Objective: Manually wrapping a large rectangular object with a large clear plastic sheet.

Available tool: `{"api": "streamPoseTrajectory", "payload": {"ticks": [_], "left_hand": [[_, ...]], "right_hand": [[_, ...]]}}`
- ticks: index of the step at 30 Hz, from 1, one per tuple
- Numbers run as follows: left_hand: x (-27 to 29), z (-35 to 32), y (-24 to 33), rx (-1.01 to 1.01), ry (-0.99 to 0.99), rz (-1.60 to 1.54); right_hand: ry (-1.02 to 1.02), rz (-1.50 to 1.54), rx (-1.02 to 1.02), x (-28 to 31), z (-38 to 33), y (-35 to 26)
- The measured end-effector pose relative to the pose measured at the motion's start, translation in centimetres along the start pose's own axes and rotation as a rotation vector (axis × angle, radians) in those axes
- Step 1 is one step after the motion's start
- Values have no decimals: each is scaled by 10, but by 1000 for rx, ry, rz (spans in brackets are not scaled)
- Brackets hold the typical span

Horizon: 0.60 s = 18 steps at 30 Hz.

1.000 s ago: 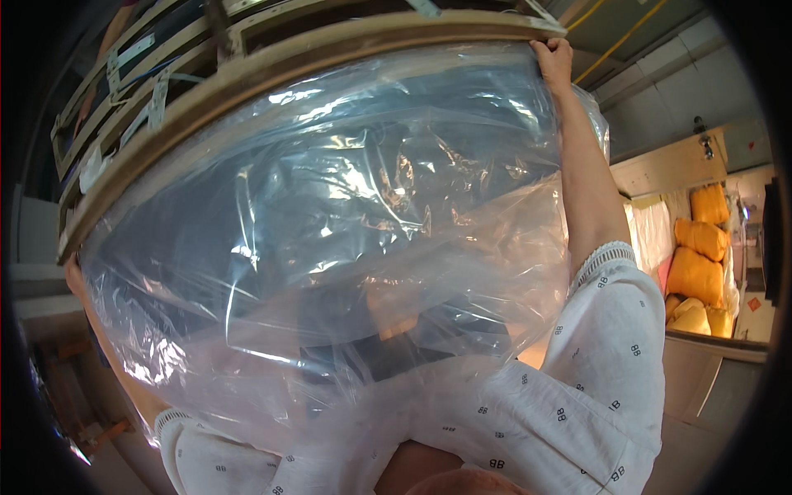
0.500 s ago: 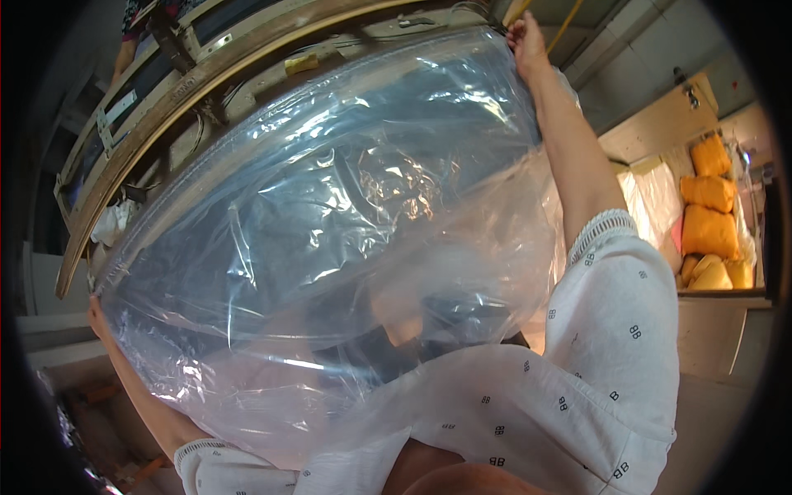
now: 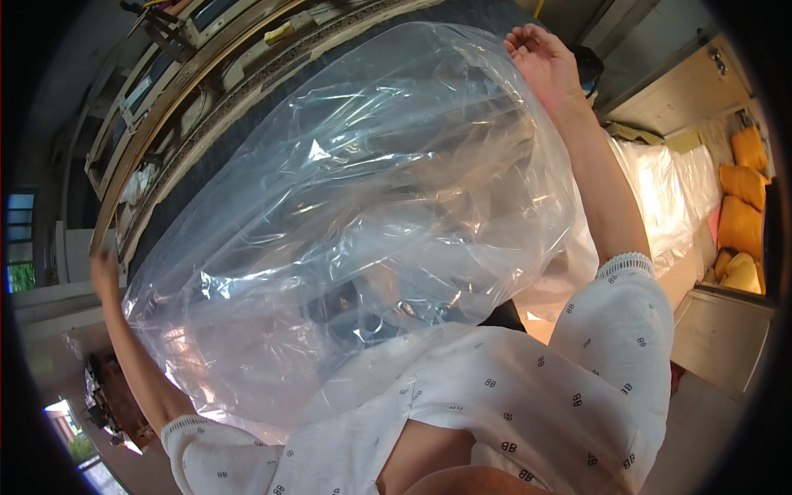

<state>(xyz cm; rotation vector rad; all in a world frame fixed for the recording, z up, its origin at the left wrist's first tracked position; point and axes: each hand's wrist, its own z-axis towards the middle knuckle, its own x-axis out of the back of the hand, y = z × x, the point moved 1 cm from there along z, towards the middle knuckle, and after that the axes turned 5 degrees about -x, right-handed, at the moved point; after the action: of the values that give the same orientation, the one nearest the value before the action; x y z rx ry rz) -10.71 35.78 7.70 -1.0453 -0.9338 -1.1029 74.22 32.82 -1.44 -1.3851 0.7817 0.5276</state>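
Note:
A large sheet of clear plastic film [image 3: 355, 198] billows in front of me, wrinkled and shiny, between my spread arms. At its far right corner is my right hand [image 3: 544, 70], palm side showing, with the fingers curled at the film's edge. My left hand [image 3: 105, 276] is far out to the left, beside the film's left corner and close to the end of a curved-looking wooden rail [image 3: 140, 181]. Motion smears its fingers, so its grip on the film does not show. Beneath the film, a dark surface [image 3: 272, 95] shows along the far edge.
Beyond the rail lies a frame with metal brackets [image 3: 169, 49] and a small yellow piece [image 3: 279, 33]. On the right are shiny plastic wrapping [image 3: 660, 190], stacked orange bundles [image 3: 742, 219] and a wooden panel [image 3: 681, 91]. A cluttered brown stand [image 3: 120, 400] stands lower left.
The film's far edge has come nearer to me and puffed up, baring the dark surface beyond. My left hand has moved slightly up; my right hand has turned, showing more palm.

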Motion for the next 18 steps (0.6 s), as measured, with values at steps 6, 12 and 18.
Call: {"api": "streamPoseTrajectory", "payload": {"ticks": [6,12,18], "left_hand": [[72,-12,461,-701,27,-719],[26,-32,588,-404,-195,-1603],[31,-98,471,-361,61,-1268]], "right_hand": [[-104,-572,153,-18,-10,11],[88,-1753,595,-26,-4,29],[40,-2104,913,-75,-67,9]]}}
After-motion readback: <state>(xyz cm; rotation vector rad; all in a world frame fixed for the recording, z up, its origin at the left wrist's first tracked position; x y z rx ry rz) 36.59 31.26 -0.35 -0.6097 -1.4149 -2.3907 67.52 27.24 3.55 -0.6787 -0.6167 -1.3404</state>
